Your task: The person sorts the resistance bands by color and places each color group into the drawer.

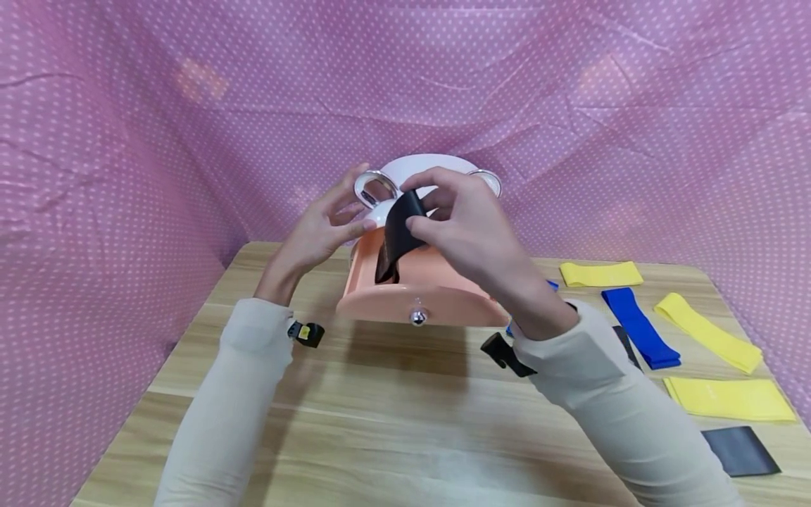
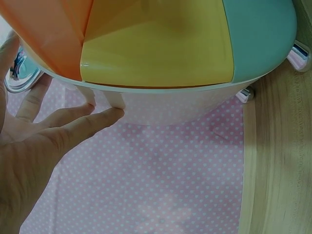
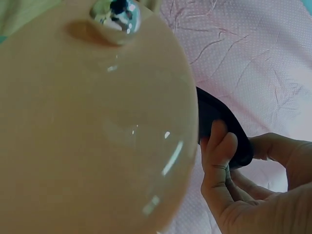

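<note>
In the head view my right hand pinches a black elastic loop band between thumb and fingers. The band's lower end hangs down inside the pulled-out orange drawer, which has a silver knob. In the right wrist view, the band shows past the drawer's rounded front. My left hand is at the left side of the white drawer cabinet, beside a silver ring. The left wrist view has its extended fingers touching the cabinet's white wall.
Below the orange drawer sit a yellow drawer and a green drawer. On the table's right side lie several yellow bands, a blue band and a flat black band. Pink dotted cloth surrounds the wooden table.
</note>
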